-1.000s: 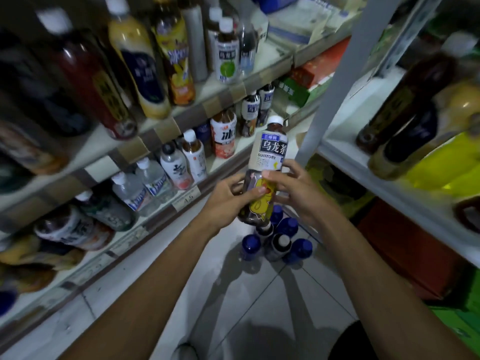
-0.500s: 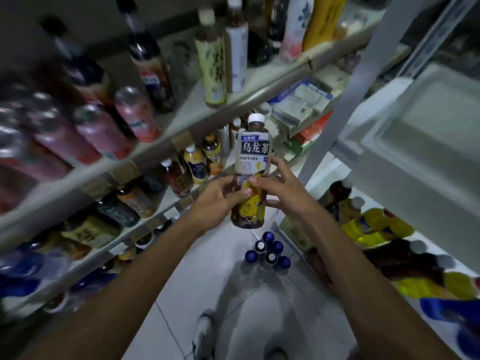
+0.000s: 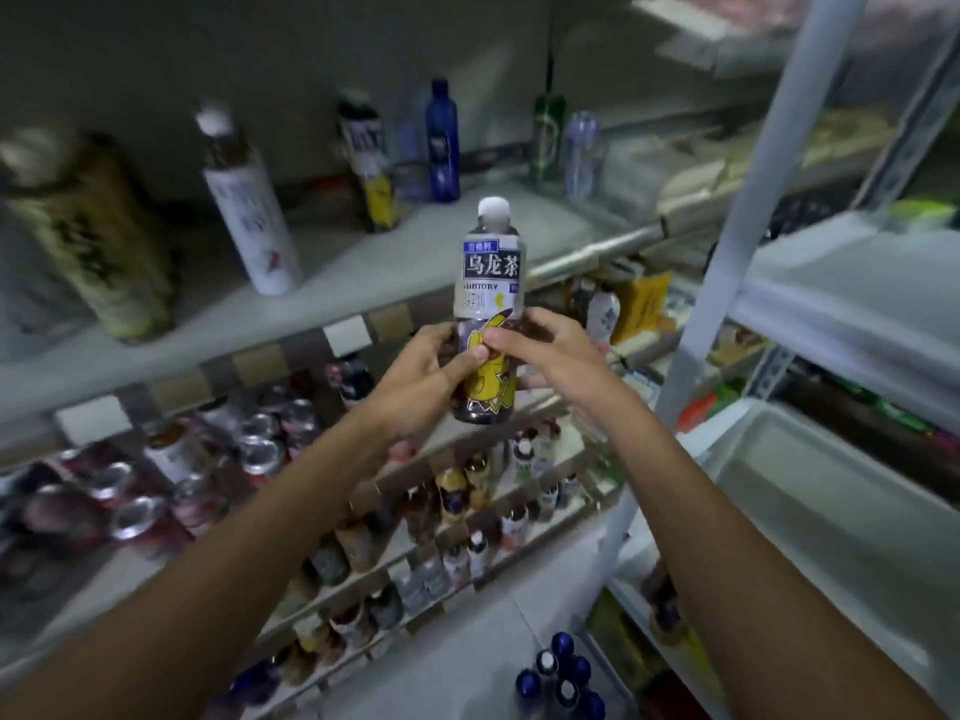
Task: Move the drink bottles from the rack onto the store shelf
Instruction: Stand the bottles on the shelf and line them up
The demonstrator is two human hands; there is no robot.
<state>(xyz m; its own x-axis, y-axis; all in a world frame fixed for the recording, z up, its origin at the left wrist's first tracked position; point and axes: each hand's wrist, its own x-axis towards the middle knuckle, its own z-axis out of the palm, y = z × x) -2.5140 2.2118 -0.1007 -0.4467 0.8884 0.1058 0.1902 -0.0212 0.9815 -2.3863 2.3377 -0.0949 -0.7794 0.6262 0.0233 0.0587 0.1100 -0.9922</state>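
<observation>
Dim shop aisle: pale grey shelf board (image 3: 332,252) on the left, white metal rack (image 3: 730,252) on the right.
Left hand (image 3: 421,376) and right hand (image 3: 545,350) grip the white-capped brown tea bottle (image 3: 491,283), held upright before that shelf's edge.

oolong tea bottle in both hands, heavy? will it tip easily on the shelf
The oolong tea bottle looks full of dark tea, so probably fairly heavy for its size. It is tall and narrow, so it could tip if nudged on the shelf. Its glossy label may be slippery; the left hand and right hand both grip its lower half.
</observation>
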